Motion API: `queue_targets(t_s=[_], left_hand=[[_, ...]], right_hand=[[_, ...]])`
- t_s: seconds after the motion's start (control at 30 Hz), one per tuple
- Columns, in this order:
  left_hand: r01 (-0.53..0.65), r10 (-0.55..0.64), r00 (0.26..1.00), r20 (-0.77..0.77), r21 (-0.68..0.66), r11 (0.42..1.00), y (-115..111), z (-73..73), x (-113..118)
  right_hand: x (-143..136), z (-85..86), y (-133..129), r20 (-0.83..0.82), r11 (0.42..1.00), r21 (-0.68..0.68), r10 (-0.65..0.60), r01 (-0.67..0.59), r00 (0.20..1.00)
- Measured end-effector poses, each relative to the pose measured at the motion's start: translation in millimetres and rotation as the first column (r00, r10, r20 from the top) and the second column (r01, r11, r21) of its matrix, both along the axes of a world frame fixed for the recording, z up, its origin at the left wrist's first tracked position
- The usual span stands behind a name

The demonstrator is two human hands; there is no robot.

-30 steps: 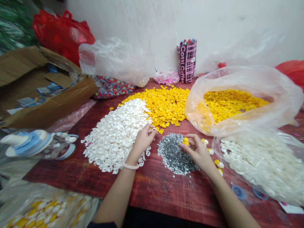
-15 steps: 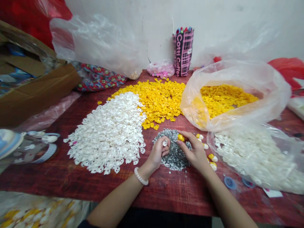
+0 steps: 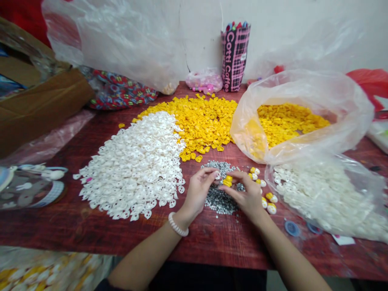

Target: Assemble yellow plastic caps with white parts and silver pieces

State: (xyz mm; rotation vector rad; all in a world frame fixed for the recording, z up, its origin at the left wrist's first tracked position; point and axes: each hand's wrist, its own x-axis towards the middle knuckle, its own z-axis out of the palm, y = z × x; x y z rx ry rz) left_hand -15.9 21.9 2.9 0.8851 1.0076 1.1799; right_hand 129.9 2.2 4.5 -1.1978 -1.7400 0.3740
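My left hand [image 3: 198, 189] pinches a small white plastic piece [image 3: 217, 175] between thumb and fingertips. A small yellow plastic piece [image 3: 227, 180] is gripped by the fingertips of my right hand [image 3: 247, 194], close to the white one but apart from it. Both hands are above a heap of small grey discs [image 3: 220, 206]. To the left spreads a large pile of white pieces with holes [image 3: 133, 165]. Behind it lies a pile of yellow pieces [image 3: 209, 121]. Several joined yellow-and-white pieces [image 3: 271, 208] sit right of my right hand.
An open clear bag [image 3: 342, 101] of yellow pieces stands at back right, before it a bag of white pieces [image 3: 327, 198]. Blue round lids [image 3: 292, 228] lie near it. A cardboard box [image 3: 45, 107] is left; a plaid bag [image 3: 235, 58] stands by the wall.
My hands have come closer together over the grey discs. The white piece has moved from my curled left fingers to the fingertips. The camera view has shifted slightly.
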Motion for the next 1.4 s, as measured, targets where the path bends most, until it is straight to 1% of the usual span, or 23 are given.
queue_targets(t_s=[0.1,0.17,0.23,0.33,0.43,0.5,0.63,0.77,0.93,1.0,1.07,1.13,1.23,1.33,1.4], left_hand=[[-0.014,0.015,0.999,-0.041,0.043,0.999,-4,2.8,1],[-0.003,0.005,0.999,-0.033,0.056,0.998,-7,4.1,2],[0.02,-0.021,1.0,0.017,0.028,0.999,-9,4.8,4],[0.082,-0.074,0.988,0.139,-0.055,0.995,-10,6.2,6],[0.117,-0.094,0.968,0.232,-0.09,0.989,-11,8.6,6],[0.123,-0.099,0.966,0.24,-0.087,0.989,-12,10.3,5],[0.11,-0.095,0.977,0.191,-0.065,0.992,-15,10.9,6],[0.101,-0.091,0.987,0.136,-0.074,0.992,-15,6.9,7],[0.102,-0.1,0.99,-0.1,0.016,0.995,-12,4.5,3],[0.113,-0.112,0.989,-0.096,0.003,0.994,-10,5.0,1],[0.119,-0.12,0.992,-0.038,-0.036,0.992,-9,5.2,0],[0.111,-0.111,0.994,-0.006,-0.05,0.993,-9,5.3,1],[0.116,-0.117,0.991,-0.068,-0.012,0.993,-10,6.6,1],[0.166,-0.155,0.971,-0.18,0.043,0.985,-12,10.1,0],[0.195,-0.167,0.954,-0.251,0.093,0.976,-14,12.2,-1]], right_hand=[[-2,-0.3,0,0.004,0.999,0.014,-0.03,0.03,1.0],[-2,-1.4,1,0.013,0.999,0.013,-0.044,0.044,0.999],[0,-3.3,2,0.031,0.998,0.003,-0.062,0.062,0.998],[5,-6.4,5,0.037,0.998,0.0,-0.063,0.063,0.997],[8,-7.2,6,0.028,0.999,0.047,-0.026,0.024,0.999],[8,-6.0,5,0.041,0.996,0.094,-0.014,0.01,0.999],[3,-3.8,2,0.083,0.991,0.13,-0.023,0.012,0.996],[5,-5.0,2,0.102,0.996,0.086,-0.043,0.034,0.994],[10,-4.4,6,0.068,0.991,0.135,0.015,-0.024,0.998],[10,-3.9,6,0.072,0.993,0.11,0.037,-0.045,0.997],[10,-4.3,6,0.083,0.996,0.076,0.049,-0.055,0.995],[8,-5.8,5,0.097,0.996,0.07,0.047,-0.054,0.994],[5,-9.2,2,0.101,0.99,0.141,0.013,-0.028,0.995],[3,-12.5,1,0.07,0.972,0.237,-0.018,0.001,0.997],[3,-14.2,1,0.045,0.971,0.24,-0.027,0.016,0.999]])
